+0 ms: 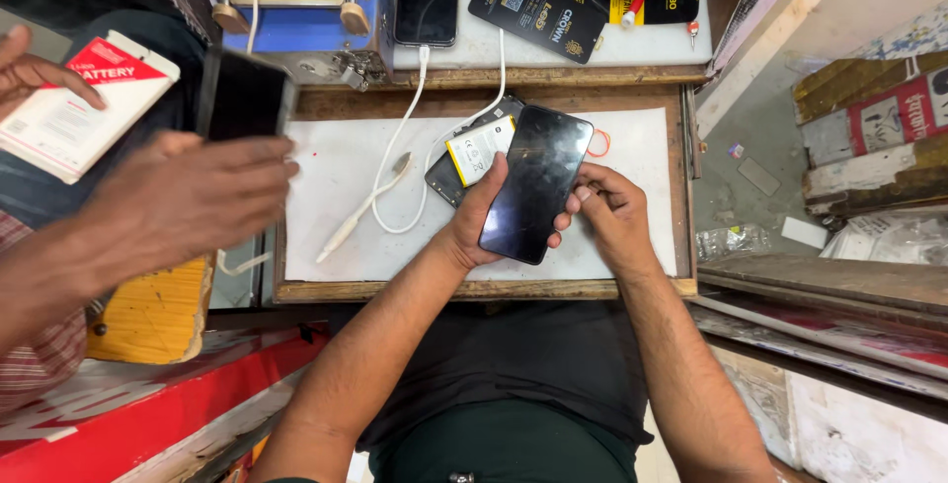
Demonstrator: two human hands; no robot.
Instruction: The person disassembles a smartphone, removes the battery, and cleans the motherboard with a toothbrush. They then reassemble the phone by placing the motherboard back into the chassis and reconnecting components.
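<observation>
Over white mat [336, 162], both hands' grip [474, 221] closes around black phone [533, 185].

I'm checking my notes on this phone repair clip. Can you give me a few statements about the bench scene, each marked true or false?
1. Both of the person's hands, left hand and right hand, hold the dark phone. True.
2. The phone's screen is lit. False: it is black.
3. A white cable lies on the white mat. True.
4. Another person's hand holds a red screwdriver. False: it holds a dark phone-like slab.
5. A battery lies beside the held phone. True.
6. The mat sits on a glass table. False: it sits on a wooden tray.
</observation>
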